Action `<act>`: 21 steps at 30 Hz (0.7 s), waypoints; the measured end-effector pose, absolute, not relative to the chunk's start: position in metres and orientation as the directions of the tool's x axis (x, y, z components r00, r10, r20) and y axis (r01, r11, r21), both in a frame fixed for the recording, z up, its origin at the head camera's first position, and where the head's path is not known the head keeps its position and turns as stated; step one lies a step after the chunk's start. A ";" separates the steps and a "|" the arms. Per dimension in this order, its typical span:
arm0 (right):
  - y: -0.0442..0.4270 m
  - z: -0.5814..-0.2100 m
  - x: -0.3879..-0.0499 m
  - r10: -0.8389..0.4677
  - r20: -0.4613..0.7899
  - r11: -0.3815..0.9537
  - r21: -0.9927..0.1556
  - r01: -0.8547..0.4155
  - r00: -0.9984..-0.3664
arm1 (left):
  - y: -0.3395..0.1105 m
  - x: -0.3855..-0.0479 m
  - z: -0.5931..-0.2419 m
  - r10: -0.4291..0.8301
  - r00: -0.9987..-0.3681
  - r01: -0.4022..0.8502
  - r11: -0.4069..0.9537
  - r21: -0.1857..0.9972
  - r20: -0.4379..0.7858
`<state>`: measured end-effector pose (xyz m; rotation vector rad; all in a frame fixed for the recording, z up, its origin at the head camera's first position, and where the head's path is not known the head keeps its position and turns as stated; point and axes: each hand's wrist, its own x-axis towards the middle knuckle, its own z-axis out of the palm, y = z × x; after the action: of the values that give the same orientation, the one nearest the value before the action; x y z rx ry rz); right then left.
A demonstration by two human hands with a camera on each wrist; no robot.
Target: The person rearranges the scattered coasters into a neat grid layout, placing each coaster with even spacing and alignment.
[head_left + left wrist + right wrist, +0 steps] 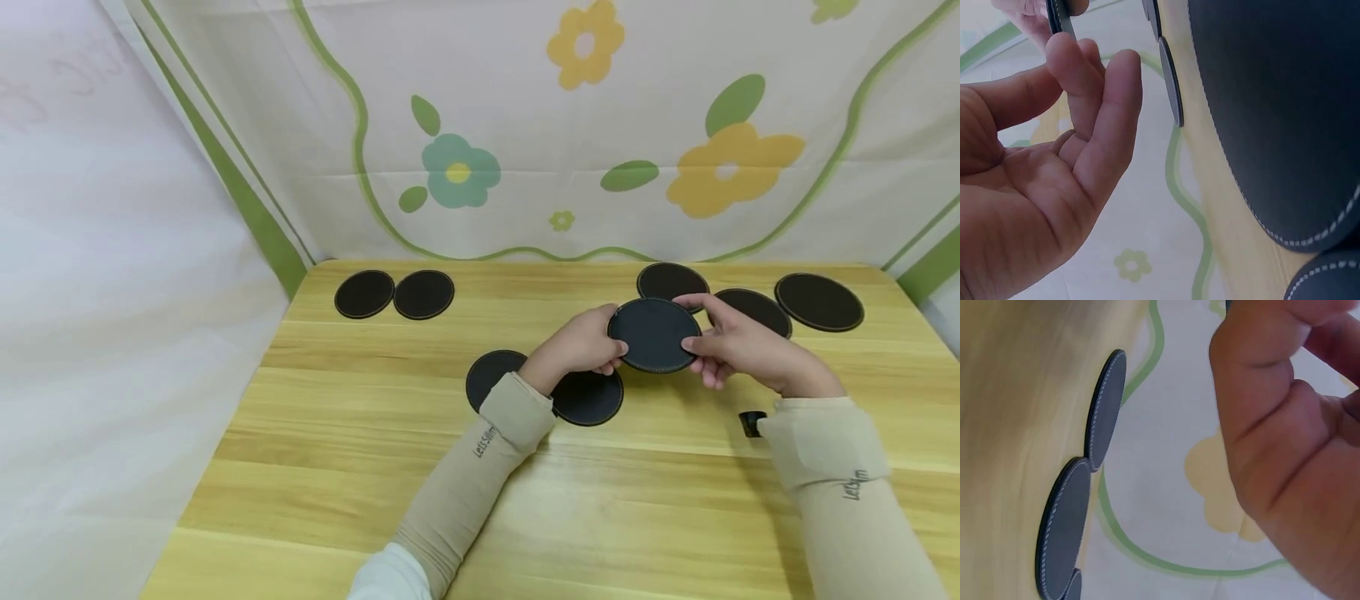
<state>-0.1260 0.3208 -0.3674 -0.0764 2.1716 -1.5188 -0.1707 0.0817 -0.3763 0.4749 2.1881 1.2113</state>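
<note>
A round black coaster [655,335] with a stitched rim is held above the table between both hands. My left hand [581,340] pinches its left edge, thumb on top. On the opposite edge, my right hand [738,337] grips it between thumb and fingers. Seen edge-on in the left wrist view, the coaster [1060,17] shows at the tips of the left fingers. Below the left hand and wrist, two similar coasters lie on the table, one to the left [491,379] and one to the right [592,398], each partly covered.
Two coasters lie side by side at the back left, one [363,293] touching the other [424,293]. At the back right are three more coasters [820,302], partly hidden by the right hand. A small dark object [750,423] shows beside the right cuff. A flowered cloth [525,108] hangs behind the wooden table [337,483].
</note>
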 end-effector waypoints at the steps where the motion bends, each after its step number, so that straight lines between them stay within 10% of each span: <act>1: 0.322 -0.368 -0.124 -0.316 -0.359 0.381 -0.896 0.229 -0.878 | 0.083 -0.169 -0.376 0.564 -0.758 0.026 0.529 0.848 -0.329; 21: 0.352 -0.386 -0.098 -0.443 -0.382 0.391 -0.896 0.209 -0.811 | 0.099 -0.149 -0.382 0.667 -0.635 0.150 0.600 0.786 -0.389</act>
<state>-0.0981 0.3515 -0.3855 -0.1993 2.0695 -1.4531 -0.1492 0.0990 -0.3822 0.6428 2.1368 0.9645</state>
